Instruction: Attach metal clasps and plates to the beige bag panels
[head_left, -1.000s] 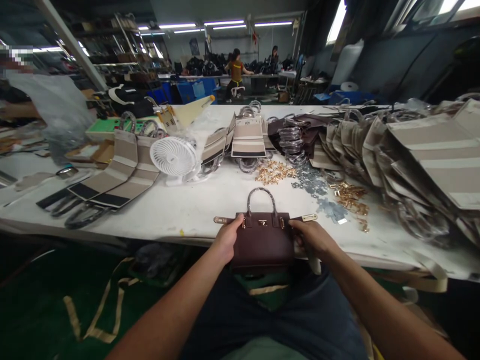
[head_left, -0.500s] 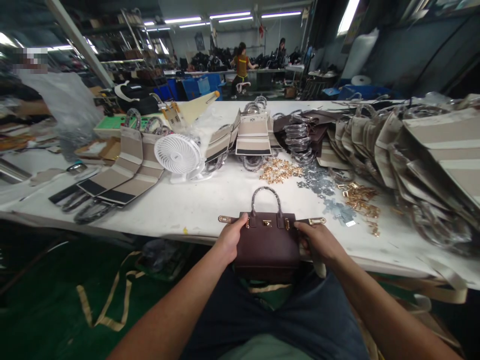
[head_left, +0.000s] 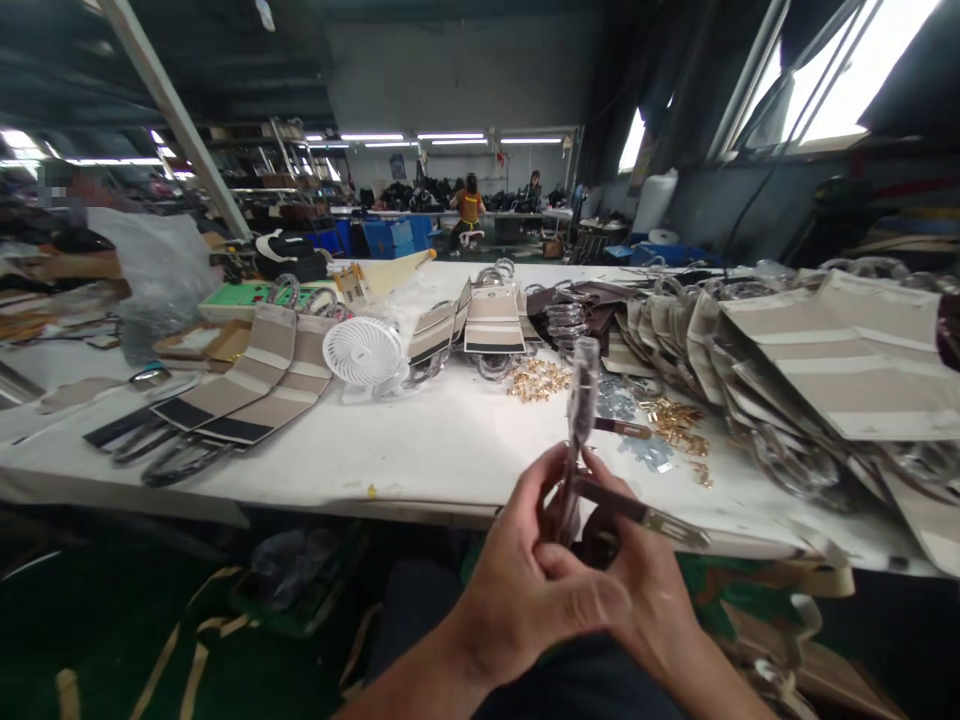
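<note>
Both my hands hold a small dark brown handbag (head_left: 574, 500) raised in front of me, turned edge-on to the camera. Its plastic-wrapped handle (head_left: 583, 392) points up. A brown strap with a gold clasp (head_left: 646, 515) sticks out to the right. My left hand (head_left: 525, 575) wraps round the bag from the near side, fingers closed on it. My right hand (head_left: 652, 600) grips it from the right, partly hidden behind the left. The bag's body is mostly covered by my hands.
A white table (head_left: 420, 440) carries a small white fan (head_left: 365, 352), beige striped bag panels (head_left: 255, 375), piles of gold hardware (head_left: 538, 378) and a long row of beige bags (head_left: 825, 350) on the right. A clear plastic sack (head_left: 154, 270) stands left. People work far back.
The bag was lying flat against the table edge, front towards me. It is now lifted and turned edge-on, with my hands closer together. The camera has tilted up.
</note>
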